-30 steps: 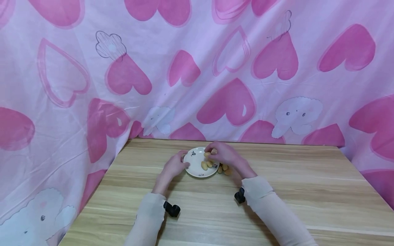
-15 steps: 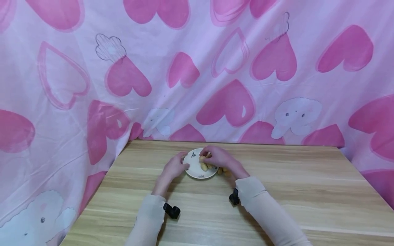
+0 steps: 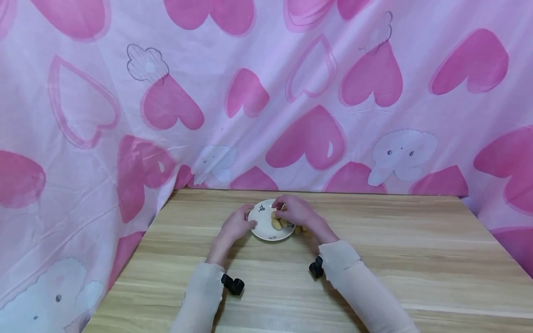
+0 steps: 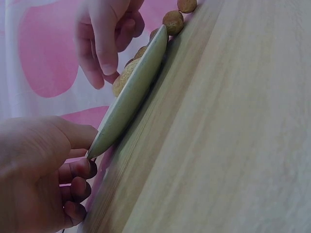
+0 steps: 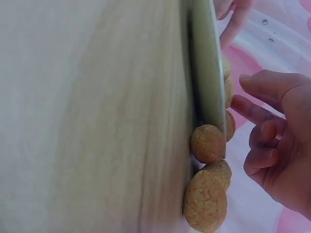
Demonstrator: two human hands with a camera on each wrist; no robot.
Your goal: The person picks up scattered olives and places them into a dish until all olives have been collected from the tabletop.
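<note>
A small white plate (image 3: 260, 229) with dark printed motifs lies on the table. My left hand (image 3: 235, 226) grips its left rim, thumb on top and fingers below, as the left wrist view shows. On the plate's right side sit several tan, wrinkled, walnut-like nuts (image 3: 276, 224). Over them hovers my right hand (image 3: 296, 211). In the right wrist view its thumb and index finger stand apart beside the nuts, with nothing held between them. Several more nuts (image 5: 205, 201) lie on the table against the plate's right edge, partly under my right hand in the head view.
The wooden table (image 3: 266, 286) runs back to a pink heart-patterned cloth (image 3: 308, 138) hanging behind and at the left. Black wrist cameras (image 3: 233, 284) sit on both sleeves.
My right hand has lowered a nut from above the plate's far right part toward its middle and let go of it. The left hand has stayed on the rim.
</note>
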